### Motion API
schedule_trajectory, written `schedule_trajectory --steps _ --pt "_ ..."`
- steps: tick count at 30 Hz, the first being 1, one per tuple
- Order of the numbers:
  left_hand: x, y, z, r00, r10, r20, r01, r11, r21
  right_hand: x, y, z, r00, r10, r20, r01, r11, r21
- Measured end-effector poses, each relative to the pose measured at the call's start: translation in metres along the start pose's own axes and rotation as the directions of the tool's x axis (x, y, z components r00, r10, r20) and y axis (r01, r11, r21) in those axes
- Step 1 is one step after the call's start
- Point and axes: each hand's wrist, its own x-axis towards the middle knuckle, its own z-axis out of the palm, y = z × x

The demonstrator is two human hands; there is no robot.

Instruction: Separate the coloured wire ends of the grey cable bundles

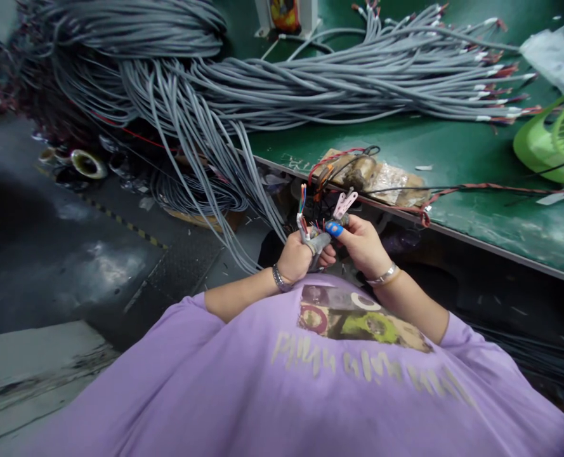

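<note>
My left hand (295,257) is closed round the end of a grey cable (313,242), whose thin coloured inner wires (301,200) stick up above the fist. My right hand (363,244) is closed too, holding a small pale pink tool (344,204) against the cable end; a blue cover sits on its thumb tip (334,229). Both hands meet just below the edge of the green workbench (453,155), in front of my purple shirt. Each wrist wears a metal bracelet.
A big bundle of grey cables (282,86) lies across the bench and spills off its left end toward the dark floor. A brown packet (381,178) with red and black wires lies near the bench edge. A green fan (555,136) stands at right. Tape rolls (89,165) sit at left.
</note>
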Motion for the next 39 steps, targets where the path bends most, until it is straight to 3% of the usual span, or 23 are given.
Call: schedule_trajectory --steps 6,11,15,18,21,24,29,33,39 --pt "0.003 0.002 0.005 0.999 -0.008 -0.042 0.005 0.997 -0.074 0.0 0.0 0.004 0.999 0.044 0.027 -0.047 0.993 0.111" --pt "0.002 0.007 0.005 0.994 0.032 -0.103 -0.039 0.997 -0.067 0.002 0.006 -0.001 0.999 0.031 -0.021 -0.029 0.996 0.088" --pt "-0.001 0.012 0.002 0.988 0.057 -0.145 -0.068 0.995 -0.075 0.006 0.013 -0.014 0.989 0.102 0.108 -0.125 0.963 0.237" --pt "-0.004 0.014 0.0 0.995 0.032 -0.09 -0.042 0.993 -0.108 0.013 0.014 -0.026 0.964 0.214 0.158 -0.26 0.878 0.402" --pt "-0.006 0.017 0.0 1.0 0.011 0.02 -0.009 0.995 -0.101 0.023 0.007 -0.029 0.955 0.265 0.134 -0.297 0.846 0.443" --pt "-0.004 0.02 0.004 0.996 0.0 0.086 0.007 0.997 -0.079 0.03 -0.002 -0.021 0.963 0.248 0.105 -0.27 0.887 0.374" --pt "0.003 0.023 0.011 0.996 -0.016 0.085 0.022 0.997 -0.071 0.035 -0.005 -0.005 0.98 0.198 0.016 -0.189 0.902 0.389" --pt "0.006 0.021 0.012 0.996 -0.022 0.082 0.028 0.997 -0.068 0.037 -0.001 -0.005 0.981 0.191 0.037 -0.187 0.873 0.45" --pt "0.008 0.018 0.014 0.998 -0.045 0.054 0.046 0.998 -0.03 0.038 0.0 -0.005 0.99 0.142 0.01 -0.135 0.911 0.39"
